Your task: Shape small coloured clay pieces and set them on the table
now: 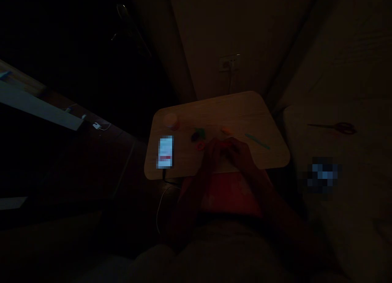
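The room is very dark, so fine detail is lost. My left hand (212,150) and my right hand (235,151) meet over the front of a small wooden table (190,162). Between their curled fingers is a small, soft-looking red piece (223,144), mostly covered. A red ring (200,146) lies just left of my left hand. Behind it are a green piece (200,132) and a dark round lump (195,137). Beyond my right hand sits an orange piece (226,130), and a teal strip (257,141) lies to the right.
A lit phone (165,152) with a cable is at the table's left, below a round tub (170,121). Red-handled scissors (346,128) and a blurred-out item (323,174) lie on the pale surface at right. A wall socket (229,63) holds a plug.
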Tool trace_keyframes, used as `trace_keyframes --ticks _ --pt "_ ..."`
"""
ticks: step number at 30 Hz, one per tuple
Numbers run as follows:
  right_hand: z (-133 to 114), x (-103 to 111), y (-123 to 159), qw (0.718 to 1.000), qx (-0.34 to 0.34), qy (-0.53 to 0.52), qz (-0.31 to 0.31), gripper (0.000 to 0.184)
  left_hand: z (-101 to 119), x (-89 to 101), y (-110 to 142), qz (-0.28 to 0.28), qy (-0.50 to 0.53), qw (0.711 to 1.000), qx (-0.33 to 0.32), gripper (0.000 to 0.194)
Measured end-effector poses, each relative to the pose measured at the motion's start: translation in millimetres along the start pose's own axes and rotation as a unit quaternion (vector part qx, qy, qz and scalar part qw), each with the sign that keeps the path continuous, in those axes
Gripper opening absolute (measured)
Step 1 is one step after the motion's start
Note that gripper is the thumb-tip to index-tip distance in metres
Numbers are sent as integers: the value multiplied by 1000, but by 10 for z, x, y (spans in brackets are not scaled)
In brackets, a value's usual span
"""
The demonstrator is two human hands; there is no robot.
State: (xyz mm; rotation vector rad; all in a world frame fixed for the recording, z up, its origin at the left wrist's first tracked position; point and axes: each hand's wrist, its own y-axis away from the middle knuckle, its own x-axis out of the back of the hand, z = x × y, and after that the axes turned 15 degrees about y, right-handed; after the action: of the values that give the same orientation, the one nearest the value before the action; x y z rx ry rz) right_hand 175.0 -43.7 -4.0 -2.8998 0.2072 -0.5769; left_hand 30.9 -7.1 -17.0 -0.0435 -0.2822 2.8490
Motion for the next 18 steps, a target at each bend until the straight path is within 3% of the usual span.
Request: trace_keyframes --ticks 6,14,18 --pt "0 22 4 1000 5 -3 4 27 89 -19 -9 -21 40 999 -6 54" --pt "4 41 2 999 -4 42 20 44 155 -7 4 -58 30 998 25 45" --pt "32 13 -13 999 -34 -1 32 36 174 -2 -4 -32 44 998 8 34"
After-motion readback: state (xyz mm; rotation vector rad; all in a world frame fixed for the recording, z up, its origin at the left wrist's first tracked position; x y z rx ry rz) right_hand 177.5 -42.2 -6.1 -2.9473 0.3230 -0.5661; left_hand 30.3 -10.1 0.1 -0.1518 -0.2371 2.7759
